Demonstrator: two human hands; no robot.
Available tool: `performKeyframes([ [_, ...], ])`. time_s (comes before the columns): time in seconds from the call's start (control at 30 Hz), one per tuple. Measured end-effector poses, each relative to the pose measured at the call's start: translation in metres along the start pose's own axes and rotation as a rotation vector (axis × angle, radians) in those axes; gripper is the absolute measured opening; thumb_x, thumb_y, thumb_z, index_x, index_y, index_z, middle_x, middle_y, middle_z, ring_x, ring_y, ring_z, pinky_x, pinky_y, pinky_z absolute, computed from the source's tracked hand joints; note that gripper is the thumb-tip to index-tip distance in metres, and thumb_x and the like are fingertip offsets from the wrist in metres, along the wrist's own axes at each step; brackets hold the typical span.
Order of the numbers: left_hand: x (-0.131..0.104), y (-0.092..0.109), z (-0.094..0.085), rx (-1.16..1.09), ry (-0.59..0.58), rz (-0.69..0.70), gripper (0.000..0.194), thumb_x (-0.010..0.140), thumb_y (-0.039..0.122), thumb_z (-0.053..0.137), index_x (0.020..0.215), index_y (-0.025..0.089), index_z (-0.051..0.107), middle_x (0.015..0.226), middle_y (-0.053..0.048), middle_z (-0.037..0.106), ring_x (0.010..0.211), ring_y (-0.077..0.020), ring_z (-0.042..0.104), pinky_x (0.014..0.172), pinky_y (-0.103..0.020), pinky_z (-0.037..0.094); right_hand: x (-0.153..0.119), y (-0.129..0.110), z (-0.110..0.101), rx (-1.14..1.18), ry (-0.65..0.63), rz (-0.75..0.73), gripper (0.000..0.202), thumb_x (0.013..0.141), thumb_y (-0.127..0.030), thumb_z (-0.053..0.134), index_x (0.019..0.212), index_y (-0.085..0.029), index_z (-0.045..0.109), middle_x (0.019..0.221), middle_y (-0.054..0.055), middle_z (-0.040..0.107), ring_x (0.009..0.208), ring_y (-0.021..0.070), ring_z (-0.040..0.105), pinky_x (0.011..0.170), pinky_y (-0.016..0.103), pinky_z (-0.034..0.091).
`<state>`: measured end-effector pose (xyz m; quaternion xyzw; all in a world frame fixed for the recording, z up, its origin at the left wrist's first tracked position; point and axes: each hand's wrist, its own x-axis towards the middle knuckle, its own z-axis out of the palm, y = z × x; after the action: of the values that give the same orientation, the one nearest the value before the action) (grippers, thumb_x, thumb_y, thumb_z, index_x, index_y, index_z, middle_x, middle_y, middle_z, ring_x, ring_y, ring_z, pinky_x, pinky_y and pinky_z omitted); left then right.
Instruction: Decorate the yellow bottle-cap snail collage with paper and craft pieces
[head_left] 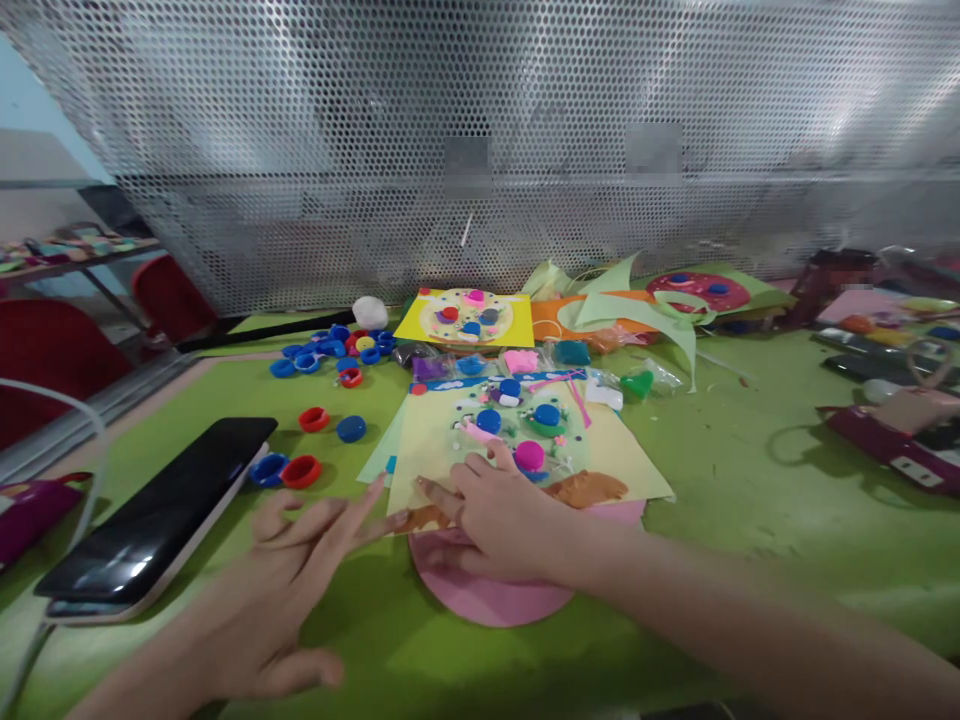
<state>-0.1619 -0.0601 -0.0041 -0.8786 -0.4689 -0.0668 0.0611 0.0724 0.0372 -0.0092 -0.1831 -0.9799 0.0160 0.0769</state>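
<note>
A pale yellow paper sheet lies on the table with coloured clay and bottle caps stuck on it. My right hand rests over its lower part, fingers spread, pressing near brown clay along the bottom. My left hand is beside the sheet's lower left corner, fingers stretched, one fingertip touching the brown strip there. Blue caps and a pink cap sit on the sheet. Under its lower edge shows a pink round paper.
At left lie a black phone, loose red caps and blue caps. Bagged clay and a second decorated yellow card stand behind. A perforated metal screen closes the back. Someone's hand is at right.
</note>
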Motion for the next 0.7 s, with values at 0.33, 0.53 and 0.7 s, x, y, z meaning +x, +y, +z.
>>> performKeyframes([
  [0.33,0.004,0.005,0.003,-0.072,0.008,-0.08,0.092,0.081,0.072,0.009,0.139,0.008,-0.023,0.119,-0.013,0.061,0.118,-0.0327,0.045,0.103,-0.048,0.006,0.001,-0.002,0.002,0.004,0.038,-0.01,0.051,0.09,-0.051,0.039,0.117,-0.01,0.056,0.094,0.012,0.057,0.093,0.026,0.047,0.095,0.05,0.026],
  [0.53,-0.003,0.003,0.0,-0.14,0.009,-0.106,0.088,0.084,0.069,0.01,0.138,0.01,-0.027,0.121,-0.012,0.06,0.115,-0.0312,0.049,0.102,-0.047,0.018,0.0,-0.001,0.003,0.015,0.07,-0.001,0.059,0.09,-0.05,0.039,0.13,-0.007,0.045,0.097,0.012,0.058,0.093,0.0264,0.048,0.096,0.049,0.026],
  [0.7,-0.011,0.001,0.001,-0.066,-0.001,-0.119,0.087,0.085,0.068,0.01,0.135,0.009,-0.031,0.124,-0.015,0.057,0.117,-0.0325,0.047,0.097,-0.045,0.03,0.0,-0.001,0.004,-0.016,0.062,-0.014,0.063,0.09,-0.051,0.038,0.133,-0.006,0.042,0.1,0.015,0.058,0.096,0.0273,0.049,0.095,0.049,0.026],
])
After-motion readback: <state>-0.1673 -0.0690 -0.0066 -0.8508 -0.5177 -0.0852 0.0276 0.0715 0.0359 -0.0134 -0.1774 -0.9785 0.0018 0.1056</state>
